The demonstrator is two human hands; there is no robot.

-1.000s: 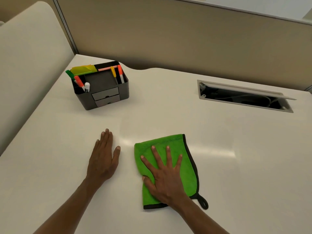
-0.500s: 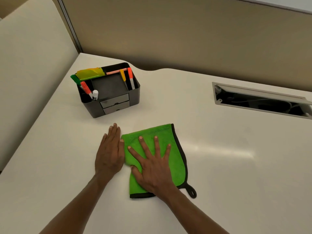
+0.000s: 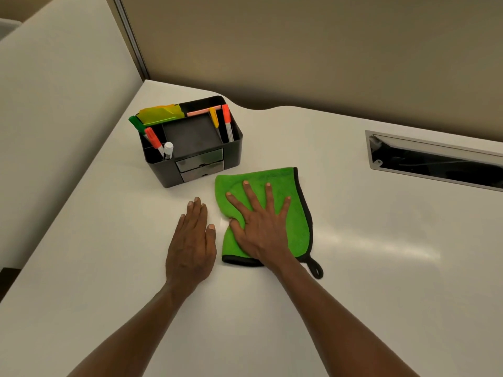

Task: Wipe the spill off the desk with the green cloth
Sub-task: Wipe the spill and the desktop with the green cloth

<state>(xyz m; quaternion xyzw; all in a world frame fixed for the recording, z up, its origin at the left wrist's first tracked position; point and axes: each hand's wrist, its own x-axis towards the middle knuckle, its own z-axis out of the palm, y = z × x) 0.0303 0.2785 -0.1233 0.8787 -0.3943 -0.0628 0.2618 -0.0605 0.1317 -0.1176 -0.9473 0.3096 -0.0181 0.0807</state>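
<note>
Black organizer [image 3: 190,156]: at 11 o'clock on the tabletop [image 3: 353,268], holding markers and yellow notes, two small drawers facing the person.

Left hand [image 3: 192,240]: flat, palm down on the bare tabletop, fingers together and extended; this grip holds nothing.

Green cloth [image 3: 296,227]: folded, black-edged, lying flat at centre, its far left corner just beside the organizer's front, hanging loop at its 5 o'clock corner.

Right hand [image 3: 261,221]: spread wide, palm pressed on the cloth's near left part; the grip clasps nothing, only pins the cloth down.

Cable tray [image 3: 435,161]: recessed opening at 2 o'clock, well apart from the cloth.

Change from half a second ago: cloth and right hand now lie farther toward 12 o'clock, closer to the organizer; the left hand no longer touches the cloth.
</note>
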